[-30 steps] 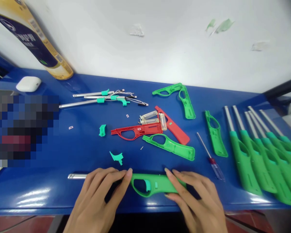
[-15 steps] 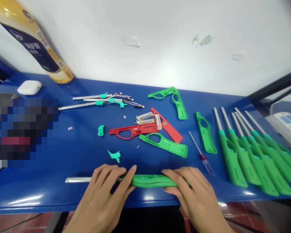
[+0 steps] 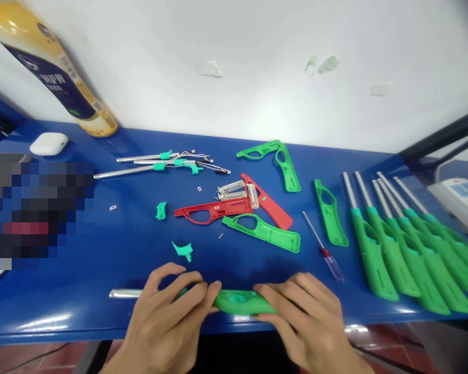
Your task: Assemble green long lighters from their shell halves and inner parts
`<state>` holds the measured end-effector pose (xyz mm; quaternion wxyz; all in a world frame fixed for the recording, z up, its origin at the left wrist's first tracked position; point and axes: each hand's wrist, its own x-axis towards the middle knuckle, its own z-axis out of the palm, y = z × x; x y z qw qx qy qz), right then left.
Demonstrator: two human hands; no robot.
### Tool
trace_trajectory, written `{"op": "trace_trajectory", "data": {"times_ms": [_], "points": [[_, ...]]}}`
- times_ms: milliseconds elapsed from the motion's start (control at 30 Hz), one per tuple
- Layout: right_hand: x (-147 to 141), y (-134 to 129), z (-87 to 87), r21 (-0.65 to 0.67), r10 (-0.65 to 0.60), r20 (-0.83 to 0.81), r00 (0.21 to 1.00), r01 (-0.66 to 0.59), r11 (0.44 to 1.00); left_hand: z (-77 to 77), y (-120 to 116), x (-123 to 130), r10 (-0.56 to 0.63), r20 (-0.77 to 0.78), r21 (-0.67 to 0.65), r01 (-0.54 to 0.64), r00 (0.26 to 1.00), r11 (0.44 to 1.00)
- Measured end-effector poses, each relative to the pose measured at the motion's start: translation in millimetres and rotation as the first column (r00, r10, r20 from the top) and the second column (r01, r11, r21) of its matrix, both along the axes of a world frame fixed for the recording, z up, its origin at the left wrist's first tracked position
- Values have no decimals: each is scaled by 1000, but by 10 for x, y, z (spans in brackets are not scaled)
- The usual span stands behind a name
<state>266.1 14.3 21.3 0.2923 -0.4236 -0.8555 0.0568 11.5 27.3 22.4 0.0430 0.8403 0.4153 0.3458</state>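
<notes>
Both hands grip one green gas lighter (image 3: 237, 302) that lies crosswise near the table's front edge, its metal tube pointing left. My left hand (image 3: 171, 306) is closed around the part where tube and handle meet, hiding that joint. Around the right end of the handle, my right hand (image 3: 306, 311) is closed, covering the butt. A teal trigger shows in the handle's opening between the hands. Just beyond my left hand lies a loose teal trigger piece (image 3: 184, 251). A screwdriver (image 3: 329, 259) with a clear, red-collared handle rests beyond my right hand.
Several green lighters (image 3: 378, 259) lie side by side at right. Green half shells (image 3: 273, 236), red half shells (image 3: 214, 209) and clear fuel tanks (image 3: 252, 196) lie mid-table. Metal tubes with wires (image 3: 140, 169) are further back. A yellow bottle (image 3: 97, 117) and white earphone case (image 3: 49, 144) stand left.
The lighter has rolled slightly, so its trigger opening now faces up more instead of its seam edge. Both hands have shifted their fingers; the right has slid a little left.
</notes>
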Motion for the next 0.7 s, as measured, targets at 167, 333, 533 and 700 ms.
{"op": "trace_trajectory", "data": {"times_ms": [167, 333, 533, 700], "points": [[-84, -17, 153, 21, -80, 114, 990, 78, 997, 105, -6, -43, -44, -88, 4, 44, 995, 999], [-98, 17, 187, 63, -12, 251, 968, -4, 998, 75, -55, -25, -51, -110, 33, 54, 993, 998], [-54, 64, 149, 67, 6, 169, 986, -17, 998, 86, -72, -26, -39, -124, -37, 35, 992, 999], [23, 84, 152, 77, -29, 153, 988, 17, 997, 212, 4, -202, 78, -223, -28, -87, 972, 996]]}}
